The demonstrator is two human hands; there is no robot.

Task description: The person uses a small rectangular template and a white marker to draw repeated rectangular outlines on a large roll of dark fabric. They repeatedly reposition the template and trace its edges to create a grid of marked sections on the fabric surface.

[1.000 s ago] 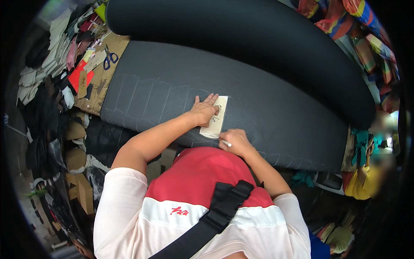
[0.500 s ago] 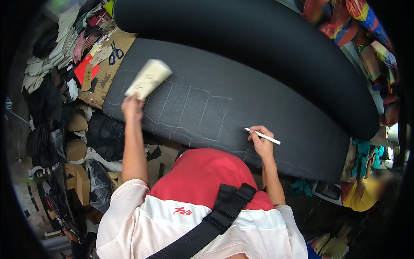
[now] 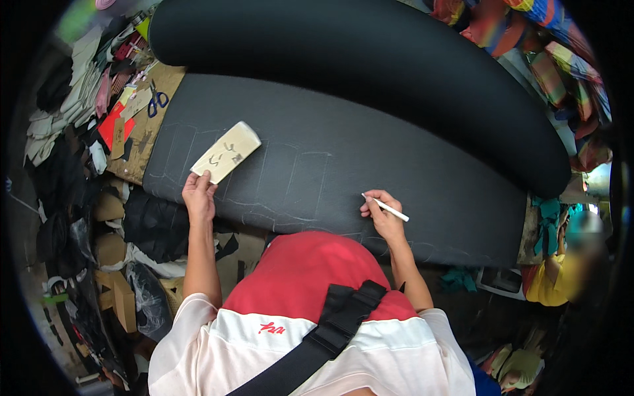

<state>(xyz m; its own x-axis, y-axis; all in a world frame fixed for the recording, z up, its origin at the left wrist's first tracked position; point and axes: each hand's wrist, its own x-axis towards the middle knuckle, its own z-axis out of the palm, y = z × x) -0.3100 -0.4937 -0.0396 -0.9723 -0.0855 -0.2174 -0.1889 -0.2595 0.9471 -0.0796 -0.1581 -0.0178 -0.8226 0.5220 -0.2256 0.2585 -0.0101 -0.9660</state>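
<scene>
My left hand [image 3: 199, 197] pinches the lower end of a cream, flat pattern template [image 3: 223, 155] with dark handwriting on its face, fingers and thumb at its near edge. The template is over the left part of a black sheet of material [image 3: 422, 178]; whether it touches the sheet I cannot tell. Pale drawn outlines run in a row across the sheet, partly behind the template. Toward the sheet's near edge, right of the middle, my right hand [image 3: 383, 214] holds a white pen [image 3: 395, 210], its tip pointing left.
A thick black roll of material [image 3: 370, 72] spans the sheet's far side. On the wooden table [image 3: 135, 162] at left lie blue-handled scissors [image 3: 156, 102], tags and a red card [image 3: 112, 129]. Cloth piles [image 3: 69, 92] and cardboard [image 3: 123, 303] crowd the left. A person in yellow [image 3: 553, 282] is at right.
The template has come down slightly and turned its written face up; it was blurred by motion before. My right hand keeps the pen near the same part of the sheet. The whole view has shifted somewhat.
</scene>
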